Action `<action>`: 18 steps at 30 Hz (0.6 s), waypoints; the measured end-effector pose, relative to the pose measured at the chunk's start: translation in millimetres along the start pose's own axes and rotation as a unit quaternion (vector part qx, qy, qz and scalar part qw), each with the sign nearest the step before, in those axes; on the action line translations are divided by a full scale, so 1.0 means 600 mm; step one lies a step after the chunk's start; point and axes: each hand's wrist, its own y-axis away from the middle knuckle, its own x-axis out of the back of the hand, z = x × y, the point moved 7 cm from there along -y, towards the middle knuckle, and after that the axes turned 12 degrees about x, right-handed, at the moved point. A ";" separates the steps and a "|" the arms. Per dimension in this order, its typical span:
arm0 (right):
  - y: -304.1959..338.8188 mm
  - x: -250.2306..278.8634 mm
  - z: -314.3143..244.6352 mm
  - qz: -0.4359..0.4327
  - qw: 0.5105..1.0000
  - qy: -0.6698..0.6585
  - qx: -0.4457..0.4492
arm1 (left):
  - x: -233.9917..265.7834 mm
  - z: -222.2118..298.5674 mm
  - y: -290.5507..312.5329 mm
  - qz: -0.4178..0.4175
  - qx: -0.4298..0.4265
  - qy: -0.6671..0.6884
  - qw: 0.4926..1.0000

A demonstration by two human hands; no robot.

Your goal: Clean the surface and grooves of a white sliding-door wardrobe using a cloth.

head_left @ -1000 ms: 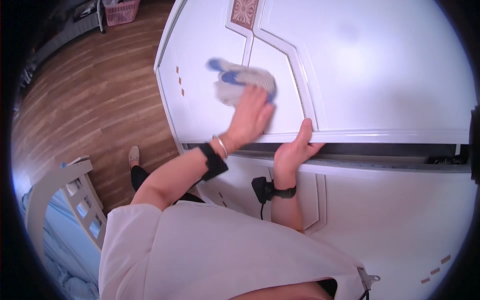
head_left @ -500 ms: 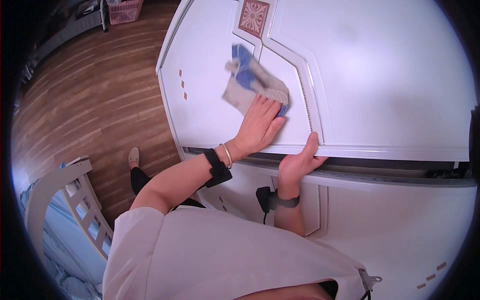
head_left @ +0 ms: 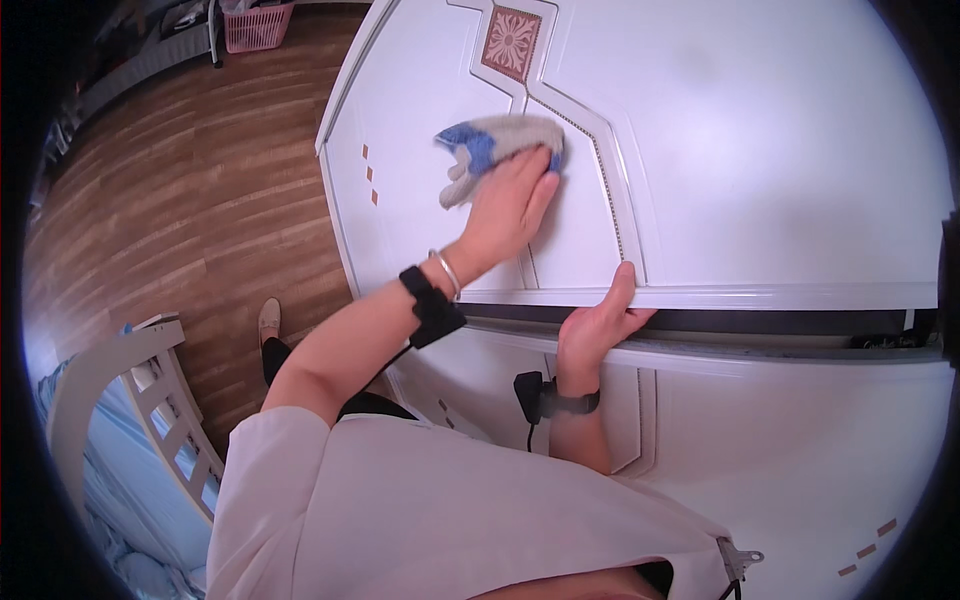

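A beige and blue cloth (head_left: 510, 135), blurred by motion, lies bunched against a white panelled door (head_left: 760, 150). My left hand (head_left: 510, 205) is closed on it and presses it to the door's surface, below the pink floral tile (head_left: 511, 43). Lower and to the right, my right hand (head_left: 595, 330) grips the door's near edge. Its thumb rests on the outer face, while the other fingers are mostly hidden behind the edge. A dark gap (head_left: 740, 322) runs between this door and another white door (head_left: 800, 420) nearer to me.
Wood flooring (head_left: 200, 220) stretches along the left, with a pink basket (head_left: 257, 28) at the far end. A white slatted bed frame (head_left: 165, 400) with light blue bedding (head_left: 130, 470) stands at the lower left. My shod foot (head_left: 269, 318) is on the floor beside the door.
My left hand has moved up the door, and the cloth under it has turned and bunched up. The right hand keeps its hold on the door's edge.
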 end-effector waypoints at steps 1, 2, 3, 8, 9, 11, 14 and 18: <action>0.000 0.000 -0.001 -0.001 1.000 0.000 0.001 | 0.000 0.000 -0.003 0.001 0.000 0.000 1.000; 0.001 0.000 -0.002 -0.004 1.000 0.002 0.004 | 0.003 0.006 -0.001 0.023 -0.042 -0.040 0.998; -0.002 -0.001 -0.001 -0.004 1.000 0.003 0.010 | 0.002 0.012 -0.002 0.045 -0.087 -0.080 0.992; -0.002 -0.003 0.002 0.002 1.000 0.004 0.022 | -0.008 -0.002 0.039 -0.028 0.013 0.015 0.999; 0.000 -0.002 -0.001 -0.004 1.000 0.001 0.013 | -0.003 0.001 0.026 -0.027 0.015 0.015 0.999; 0.000 -0.001 -0.003 -0.008 1.000 0.004 0.018 | 0.017 0.015 -0.011 0.068 -0.055 -0.043 0.995; -0.004 -0.006 -0.003 -0.001 1.000 0.005 0.031 | 0.011 0.007 0.004 0.058 -0.074 -0.092 0.991; -0.002 -0.004 -0.006 0.005 1.000 0.008 0.023 | 0.012 0.012 0.024 0.045 -0.053 -0.085 0.994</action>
